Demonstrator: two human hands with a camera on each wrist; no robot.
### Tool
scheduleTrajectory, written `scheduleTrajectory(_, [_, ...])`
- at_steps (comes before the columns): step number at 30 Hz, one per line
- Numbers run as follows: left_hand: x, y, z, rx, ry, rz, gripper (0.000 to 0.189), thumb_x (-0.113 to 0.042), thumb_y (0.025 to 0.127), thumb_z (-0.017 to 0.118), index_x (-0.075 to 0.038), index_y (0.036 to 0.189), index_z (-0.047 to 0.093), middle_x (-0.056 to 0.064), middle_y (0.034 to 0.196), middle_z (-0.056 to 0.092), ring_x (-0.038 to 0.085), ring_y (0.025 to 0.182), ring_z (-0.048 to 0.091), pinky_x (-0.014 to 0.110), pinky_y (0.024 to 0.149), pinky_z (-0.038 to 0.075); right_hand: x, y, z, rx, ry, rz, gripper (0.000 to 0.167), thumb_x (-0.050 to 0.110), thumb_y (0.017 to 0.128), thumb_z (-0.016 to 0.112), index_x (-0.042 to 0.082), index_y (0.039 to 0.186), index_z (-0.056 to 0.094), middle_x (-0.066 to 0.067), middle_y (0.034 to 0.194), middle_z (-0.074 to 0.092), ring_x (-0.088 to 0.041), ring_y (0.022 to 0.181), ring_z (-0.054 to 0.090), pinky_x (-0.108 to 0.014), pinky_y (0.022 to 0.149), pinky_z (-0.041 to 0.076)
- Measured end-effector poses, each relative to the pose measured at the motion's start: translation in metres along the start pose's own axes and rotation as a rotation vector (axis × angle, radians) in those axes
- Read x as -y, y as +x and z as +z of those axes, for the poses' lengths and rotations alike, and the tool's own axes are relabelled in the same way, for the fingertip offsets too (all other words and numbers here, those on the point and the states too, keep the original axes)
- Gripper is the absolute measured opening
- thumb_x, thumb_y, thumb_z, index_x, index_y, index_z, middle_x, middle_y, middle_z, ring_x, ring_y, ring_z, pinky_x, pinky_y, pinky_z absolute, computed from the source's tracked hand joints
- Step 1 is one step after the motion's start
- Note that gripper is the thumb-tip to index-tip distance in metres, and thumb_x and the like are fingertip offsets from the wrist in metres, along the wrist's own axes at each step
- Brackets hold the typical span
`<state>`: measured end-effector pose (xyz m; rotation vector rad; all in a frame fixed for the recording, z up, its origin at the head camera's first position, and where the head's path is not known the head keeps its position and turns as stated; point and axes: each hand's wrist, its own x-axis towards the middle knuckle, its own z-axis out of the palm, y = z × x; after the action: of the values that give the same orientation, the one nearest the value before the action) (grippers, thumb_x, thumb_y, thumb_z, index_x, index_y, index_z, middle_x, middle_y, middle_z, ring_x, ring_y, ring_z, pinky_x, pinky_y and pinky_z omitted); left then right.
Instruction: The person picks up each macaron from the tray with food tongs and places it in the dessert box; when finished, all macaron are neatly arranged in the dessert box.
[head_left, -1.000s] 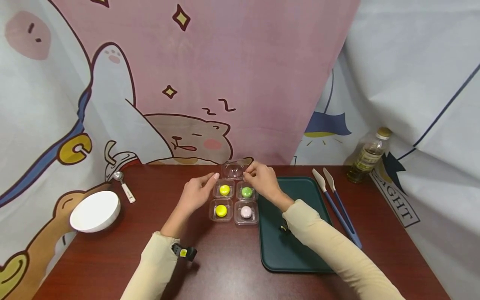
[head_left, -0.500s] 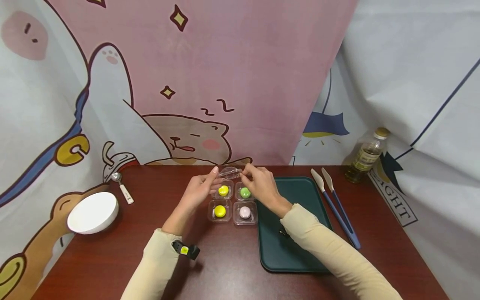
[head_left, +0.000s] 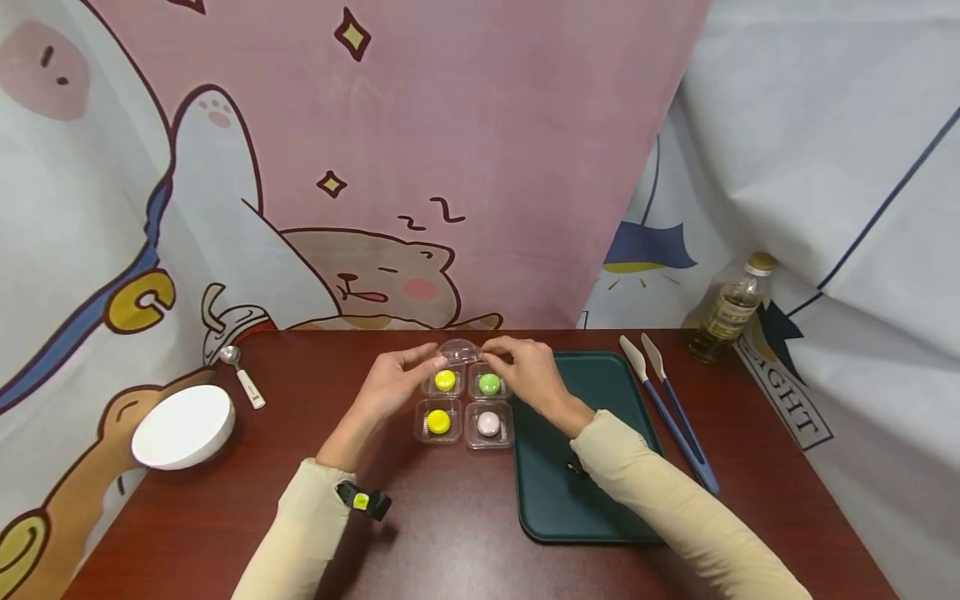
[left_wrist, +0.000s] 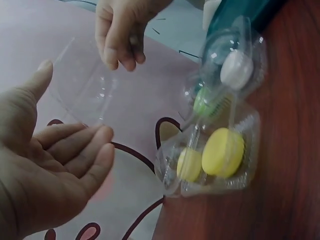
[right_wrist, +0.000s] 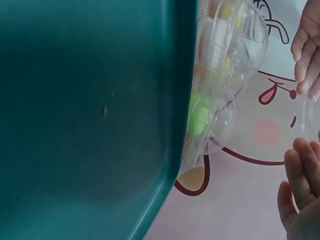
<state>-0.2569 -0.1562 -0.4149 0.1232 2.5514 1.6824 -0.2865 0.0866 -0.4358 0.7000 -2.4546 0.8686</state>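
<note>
A clear plastic domed lid (head_left: 459, 350) is held up at the back of the table, just behind the boxes. My right hand (head_left: 528, 373) pinches its right edge. At the lid's left edge is my left hand (head_left: 390, 383), its fingers loosely extended and thumb apart in the left wrist view. Several clear plastic boxes stand together below the hands. Nearer boxes hold a yellow macaron (head_left: 438, 422) and a pale pink macaron (head_left: 489, 424); behind them are a smaller yellow macaron (head_left: 445, 381) and a green macaron (head_left: 490, 383), partly under the hands.
A dark green tray (head_left: 555, 508) lies right of the boxes, beneath the right forearm. Beyond it are blue-handled tongs (head_left: 678, 425) and an oil bottle (head_left: 727, 317). A white bowl (head_left: 183, 427) and a small scoop (head_left: 243, 379) sit at left. A printed curtain (head_left: 525, 167) hangs behind.
The lid stood upright in my right hand, then tipped and came down closer over the back boxes. My left hand has come in to its left edge.
</note>
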Motion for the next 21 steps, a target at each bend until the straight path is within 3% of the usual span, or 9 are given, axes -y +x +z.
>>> scheduleTrajectory(3, [0.003, -0.001, -0.002, 0.007, 0.03, 0.038, 0.064, -0.047, 0.091, 0.074, -0.015, 0.144, 0.058, 0.004, 0.142, 0.063, 0.025, 0.132, 0.059, 0.047, 0.11, 0.048, -0.002, -0.001, -0.004, 0.07, 0.051, 0.005, 0.027, 0.029, 0.093, 0.075, 0.015, 0.115, 0.077, -0.001, 0.102, 0.08, -0.009, 0.062, 0.062, -0.022, 0.053, 0.046])
scheduleTrajectory(5, [0.005, -0.001, -0.003, 0.016, 0.041, 0.077, 0.066, -0.044, 0.091, 0.075, -0.014, 0.147, 0.056, 0.004, 0.142, 0.064, 0.025, 0.13, 0.061, 0.047, 0.106, 0.052, -0.002, -0.003, -0.007, 0.139, 0.107, 0.012, 0.037, 0.03, 0.092, 0.076, 0.013, 0.125, 0.073, -0.003, 0.104, 0.08, -0.01, 0.064, 0.062, -0.026, 0.055, 0.047])
scheduleTrajectory(8, [0.01, -0.002, -0.003, 0.017, 0.051, 0.125, 0.066, -0.04, 0.091, 0.076, -0.016, 0.148, 0.054, 0.002, 0.142, 0.064, 0.023, 0.129, 0.062, 0.045, 0.104, 0.053, -0.004, -0.005, -0.01, 0.25, 0.2, 0.036, 0.053, 0.032, 0.09, 0.078, 0.012, 0.137, 0.065, -0.002, 0.108, 0.079, -0.014, 0.078, 0.068, -0.04, 0.069, 0.056])
scheduleTrajectory(11, [0.014, -0.002, -0.004, 0.011, 0.065, 0.165, 0.064, -0.036, 0.09, 0.077, -0.019, 0.148, 0.054, 0.0, 0.141, 0.064, 0.021, 0.13, 0.062, 0.044, 0.106, 0.052, -0.005, -0.007, -0.012, 0.337, 0.288, 0.084, 0.065, 0.038, 0.088, 0.079, 0.014, 0.144, 0.058, -0.001, 0.114, 0.077, -0.022, 0.099, 0.07, -0.052, 0.088, 0.056])
scheduleTrajectory(16, [0.019, -0.004, -0.002, 0.004, 0.099, 0.216, 0.062, -0.03, 0.09, 0.077, -0.022, 0.148, 0.055, 0.0, 0.139, 0.066, 0.023, 0.131, 0.061, 0.049, 0.11, 0.048, -0.005, -0.011, -0.013, 0.383, 0.379, 0.136, 0.067, 0.042, 0.091, 0.074, 0.014, 0.148, 0.054, -0.008, 0.124, 0.074, -0.031, 0.113, 0.067, -0.057, 0.096, 0.053])
scheduleTrajectory(21, [0.024, -0.007, -0.002, 0.021, 0.12, 0.233, 0.064, -0.032, 0.089, 0.078, -0.025, 0.148, 0.054, -0.003, 0.143, 0.063, 0.025, 0.137, 0.056, 0.053, 0.114, 0.043, -0.001, -0.015, -0.012, 0.406, 0.385, 0.148, 0.066, 0.044, 0.094, 0.07, 0.013, 0.149, 0.052, -0.009, 0.128, 0.072, -0.027, 0.116, 0.067, -0.054, 0.097, 0.054])
